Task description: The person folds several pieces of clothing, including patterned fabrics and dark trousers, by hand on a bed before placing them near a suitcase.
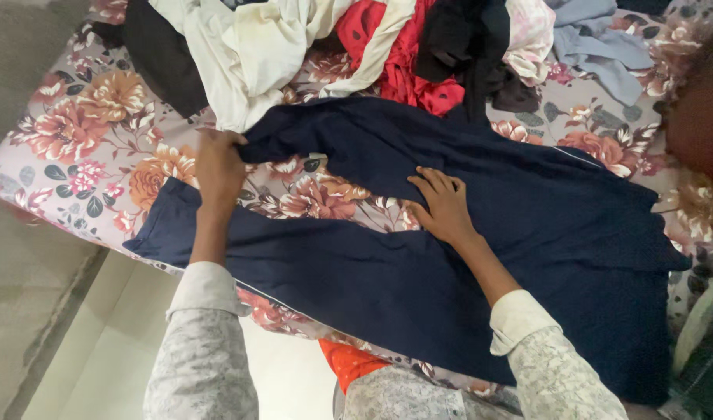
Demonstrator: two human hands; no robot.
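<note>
Navy trousers (465, 233); left hand (219, 167) pinching hem

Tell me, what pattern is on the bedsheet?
The bedsheet is pale with large pink and orange flowers and dark leaves, seen best in the head view.

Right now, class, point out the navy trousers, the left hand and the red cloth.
navy trousers (543, 233), head view, seat area
left hand (219, 167), head view, back of hand
red cloth (407, 66), head view, middle fold
</note>
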